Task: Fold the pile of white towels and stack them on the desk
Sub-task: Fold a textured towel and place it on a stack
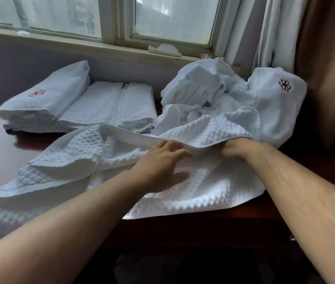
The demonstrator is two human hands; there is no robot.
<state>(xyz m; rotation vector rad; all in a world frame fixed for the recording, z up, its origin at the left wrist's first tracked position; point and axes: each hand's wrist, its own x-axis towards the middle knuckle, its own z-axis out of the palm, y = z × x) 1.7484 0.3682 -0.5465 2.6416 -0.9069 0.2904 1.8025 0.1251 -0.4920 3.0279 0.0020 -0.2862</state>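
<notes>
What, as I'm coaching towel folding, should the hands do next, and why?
Probably slide the left hand leftward along the raised hem and pull it taut. The right hand grips the waffle towel by that hem, the left only rests open on it, and the cloth lies rumpled on the desk.

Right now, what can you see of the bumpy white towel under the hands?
The bumpy white towel looks like soft waffle-woven cloth with a plain flat hem. It is unfolded and rumpled, spread across the dark desk. The left hand rests on it with fingers spread. The right hand grips its raised far hem, holding up a ridge.
</notes>
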